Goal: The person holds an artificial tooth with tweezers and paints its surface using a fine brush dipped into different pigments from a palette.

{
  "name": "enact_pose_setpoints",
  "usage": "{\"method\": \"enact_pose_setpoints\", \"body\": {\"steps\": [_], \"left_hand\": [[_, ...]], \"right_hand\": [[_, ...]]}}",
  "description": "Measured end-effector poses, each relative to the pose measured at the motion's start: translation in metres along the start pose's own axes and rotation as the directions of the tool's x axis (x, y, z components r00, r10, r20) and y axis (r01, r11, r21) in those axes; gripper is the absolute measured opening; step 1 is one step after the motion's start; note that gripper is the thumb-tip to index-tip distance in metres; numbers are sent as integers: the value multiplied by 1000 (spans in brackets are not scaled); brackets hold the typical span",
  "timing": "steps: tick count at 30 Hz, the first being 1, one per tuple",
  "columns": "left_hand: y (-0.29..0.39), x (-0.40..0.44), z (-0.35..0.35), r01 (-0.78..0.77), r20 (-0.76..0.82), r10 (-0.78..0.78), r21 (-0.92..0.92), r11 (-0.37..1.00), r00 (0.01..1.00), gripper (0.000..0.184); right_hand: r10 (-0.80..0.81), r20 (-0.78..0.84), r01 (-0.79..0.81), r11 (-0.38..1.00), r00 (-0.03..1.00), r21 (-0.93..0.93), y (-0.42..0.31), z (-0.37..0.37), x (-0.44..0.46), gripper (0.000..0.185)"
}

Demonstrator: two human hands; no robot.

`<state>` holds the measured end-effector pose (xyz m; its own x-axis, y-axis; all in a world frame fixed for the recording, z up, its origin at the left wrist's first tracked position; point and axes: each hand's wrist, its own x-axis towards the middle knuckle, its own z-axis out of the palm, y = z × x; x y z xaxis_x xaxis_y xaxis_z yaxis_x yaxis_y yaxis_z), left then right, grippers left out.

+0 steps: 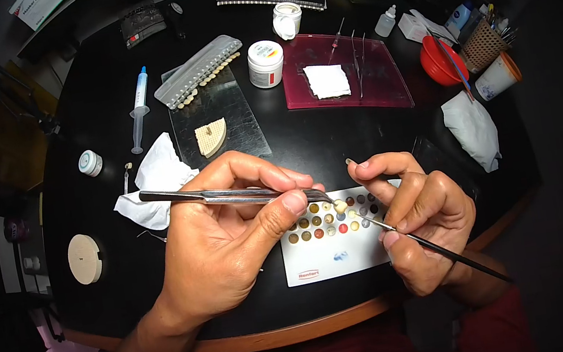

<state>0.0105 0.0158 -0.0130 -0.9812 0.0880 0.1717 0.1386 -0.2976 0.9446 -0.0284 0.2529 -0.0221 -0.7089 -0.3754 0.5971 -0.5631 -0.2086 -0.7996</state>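
Closed around a pair of metal tweezers (226, 195), my left hand (216, 248) reaches in from the left. At the tweezers' tips is a small cream-coloured dental crown (341, 206). My right hand (429, 216) pinches a thin dark-handled brush (442, 250), its fine tip close to the crown; whether the two touch I cannot tell. Beneath both tools lies a white palette (316, 262) with rows of coloured wells and a blue smear near its front edge. My fingers hide parts of the palette's left and right sides.
Behind my left hand are a white tissue (155, 180), a beige honeycomb firing tray (211, 137), a tooth shade guide (200, 71) and a syringe (140, 113). A white jar (266, 64) stands beside a maroon slab (383, 73). A red bowl (439, 61) is at right.
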Motion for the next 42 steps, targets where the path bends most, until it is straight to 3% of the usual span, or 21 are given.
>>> {"method": "enact_pose_setpoints", "body": {"steps": [5,8,11,42], "left_hand": [[-2,-1,2,19,25,-18,-49,999,1000,17],[2,-2,7,76,20,-75,-59,995,997,17],[5,-2,5,139,55,-137,-20,990,989,18],[3,-3,9,102,32,-102,-6,995,994,18]], "right_hand": [[-16,-1,16,999,1000,30,2,4,2,21],[-37,178,21,995,983,94,0,-4,5,19],[-43,204,24,995,978,95,1,-4,5,18],[-41,187,69,987,981,-146,-6,4,7,20]]}}
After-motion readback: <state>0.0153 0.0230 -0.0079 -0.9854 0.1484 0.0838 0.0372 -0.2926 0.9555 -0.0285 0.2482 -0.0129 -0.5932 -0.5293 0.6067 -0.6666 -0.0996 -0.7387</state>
